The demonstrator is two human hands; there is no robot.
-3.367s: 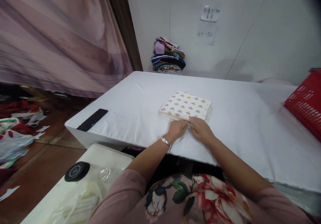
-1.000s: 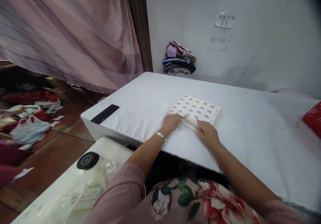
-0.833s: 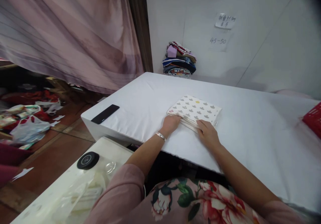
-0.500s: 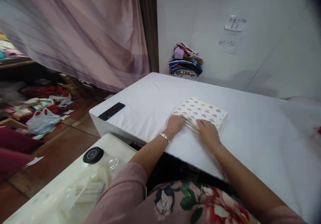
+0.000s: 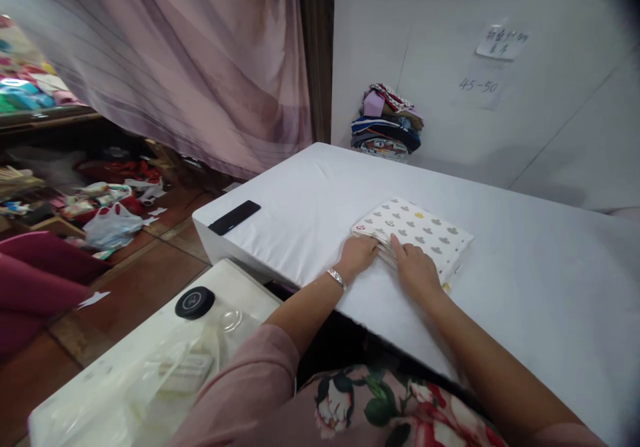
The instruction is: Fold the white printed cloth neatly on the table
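Note:
A folded white cloth [image 5: 417,227] printed with grey cloud-like shapes and a few yellow and red marks lies on the white-covered table [image 5: 520,287]. Its stacked layers show along the near edge. My left hand [image 5: 359,255], with a silver bracelet at the wrist, is closed on the near left corner, fingertips tucked in at the layers. Beside it, my right hand [image 5: 417,270] rests on the near edge, its fingers stretched over the top layer. The undersides of both hands are hidden.
A black phone [image 5: 235,217] lies at the table's left end. On the lower white surface [image 5: 150,327] at left are a round black object [image 5: 195,302] and a clear plastic bag [image 5: 165,380]. Folded fabrics [image 5: 385,123] are piled by the wall; a pink curtain [image 5: 225,53] hangs at left.
The view has turned slightly left, so everything sits further right in it. My right hand has shifted slightly on the near edge; my left hand stays at the near left corner.

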